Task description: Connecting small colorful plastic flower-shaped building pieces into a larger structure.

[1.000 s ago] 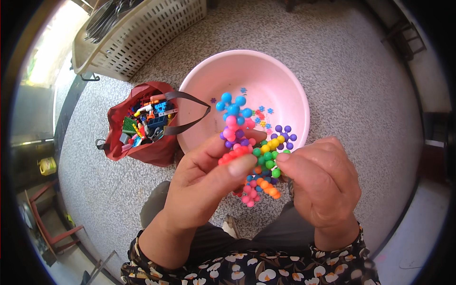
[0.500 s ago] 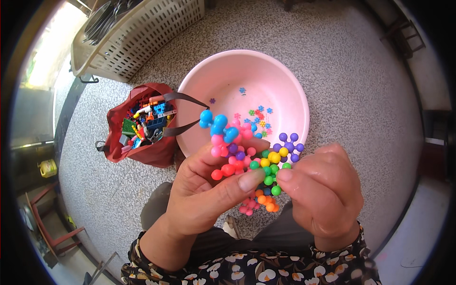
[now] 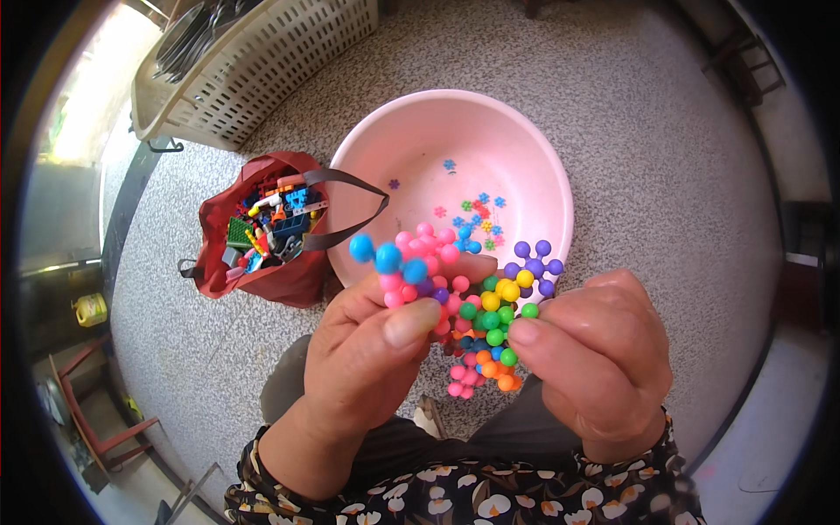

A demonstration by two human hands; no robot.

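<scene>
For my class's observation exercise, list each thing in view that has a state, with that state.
Knobbed toy cluster, linked, held up
Left hand, closed on it
Right hand, pinching its green part
Pink basin, upright
Small flower-shaped pieces, scattered inside it
Red bag, open, filled with toys
White basket, open on top

The top [image 3: 490,505] and its sleeves [image 3: 262,490] were black, printed with white, orange-centred blossoms. Below the cuffs, the left hand [image 3: 372,350] and right hand [image 3: 604,354] were bare. Trousers [image 3: 512,429] were plain dark grey; the visible footwear [image 3: 428,417] was pale.
</scene>
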